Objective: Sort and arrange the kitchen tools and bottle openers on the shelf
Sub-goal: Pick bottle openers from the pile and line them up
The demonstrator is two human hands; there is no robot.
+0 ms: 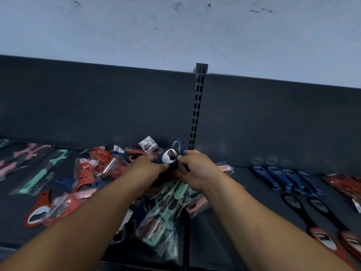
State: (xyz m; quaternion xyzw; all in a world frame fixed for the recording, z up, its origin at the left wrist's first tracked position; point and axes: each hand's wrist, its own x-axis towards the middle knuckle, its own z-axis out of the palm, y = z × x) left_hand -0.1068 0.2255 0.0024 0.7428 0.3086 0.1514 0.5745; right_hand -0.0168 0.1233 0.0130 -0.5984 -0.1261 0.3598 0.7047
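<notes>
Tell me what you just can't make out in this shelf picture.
Head view only.
How many blue bottle openers the left hand and right hand grip: fingers cover them.
White label print: too small.
Middle of the packaged pile: forearms hide it.
Red bottle openers, lower right: cut by the frame edge.
Pink tools, far left: blurred.

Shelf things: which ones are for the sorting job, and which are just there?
For the job: navy openers gripped by left hand and right hand; jumbled packet pile; sorted navy row; red opener.
Just there: slotted post; wall.
</notes>
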